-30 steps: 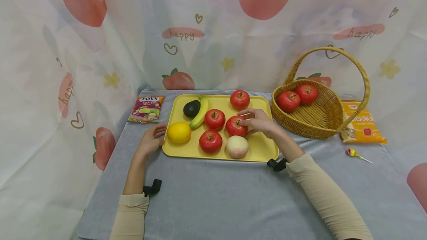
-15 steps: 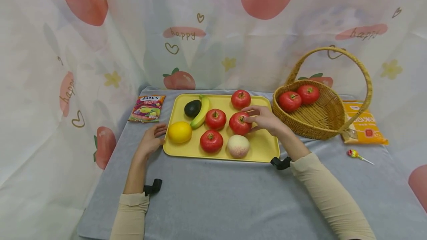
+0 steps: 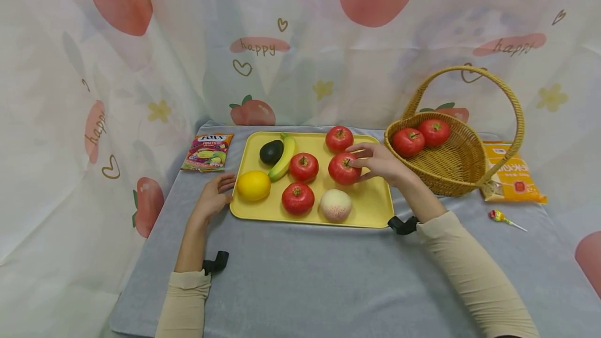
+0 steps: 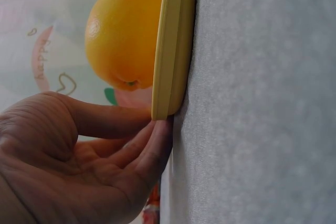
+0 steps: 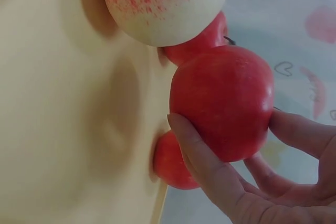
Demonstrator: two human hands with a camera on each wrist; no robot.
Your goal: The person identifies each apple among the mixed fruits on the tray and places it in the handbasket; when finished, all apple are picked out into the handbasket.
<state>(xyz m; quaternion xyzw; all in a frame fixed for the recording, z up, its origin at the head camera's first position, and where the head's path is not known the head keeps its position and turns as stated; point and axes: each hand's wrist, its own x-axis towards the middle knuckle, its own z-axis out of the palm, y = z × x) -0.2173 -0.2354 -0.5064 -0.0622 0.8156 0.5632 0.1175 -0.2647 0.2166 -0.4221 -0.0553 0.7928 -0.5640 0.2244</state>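
Note:
My right hand [image 3: 377, 163] grips a red apple [image 3: 345, 169] between thumb and fingers. In the right wrist view that apple [image 5: 223, 100] hangs off the tray floor, its shadow apart from it. The yellow tray [image 3: 371, 218] also bears several other red apples, with one [image 3: 298, 198] near the front, a pale peach with pink specks [image 3: 335, 205], a banana [image 3: 283, 159], an avocado [image 3: 271, 153] and a yellow-orange orange [image 3: 253, 185]. My left hand [image 3: 213, 200] rests its fingertips and thumb against the tray's left edge, as the left wrist view shows at the rim [image 4: 167, 77].
A wicker basket [image 3: 457, 163] with a tall handle stands right of the tray, two red apples [image 3: 420, 137] inside. Behind its right side lies an orange snack bag [image 3: 514, 176], with a lollipop [image 3: 500, 217] in front. A candy bag [image 3: 208, 153] lies left of the tray.
My right hand has lifted the apple and carried it right and slightly back, away from the peach. The left hand has stayed at the tray edge.

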